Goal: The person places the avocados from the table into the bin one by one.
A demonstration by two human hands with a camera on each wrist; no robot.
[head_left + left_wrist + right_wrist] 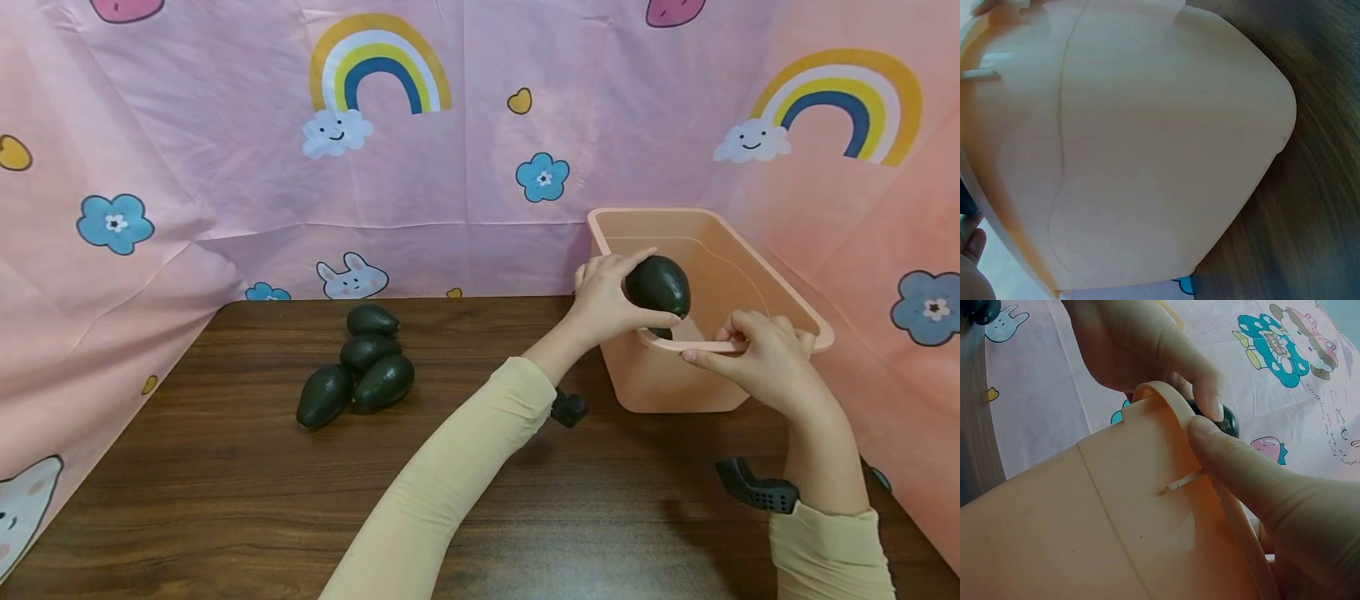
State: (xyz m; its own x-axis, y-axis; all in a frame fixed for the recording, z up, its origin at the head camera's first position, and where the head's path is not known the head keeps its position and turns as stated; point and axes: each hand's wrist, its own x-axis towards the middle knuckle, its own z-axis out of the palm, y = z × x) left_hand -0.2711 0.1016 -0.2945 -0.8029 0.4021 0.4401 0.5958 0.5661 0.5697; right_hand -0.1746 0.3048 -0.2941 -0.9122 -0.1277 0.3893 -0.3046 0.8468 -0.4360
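My left hand (611, 296) grips a dark green avocado (658, 286) between thumb and fingers, over the near left part of a peach plastic bin (678, 379). Just under that thumb a bit of another dark thing (661, 332) shows inside the bin; most of it is hidden. With thumb and fingers my right hand (772, 362) pinches the bin's near rim. The right wrist view shows the right thumb (1241, 462) lying along the rim, close to the held avocado (1230, 422). In the left wrist view the bin's outer wall (1141, 137) fills most of the picture.
Several avocados (365, 352) lie grouped on the brown wooden table (247, 483), left of the bin. A pink patterned cloth (480, 150) hangs behind the table and along both sides. Black devices (757, 487) are worn at the wrists.
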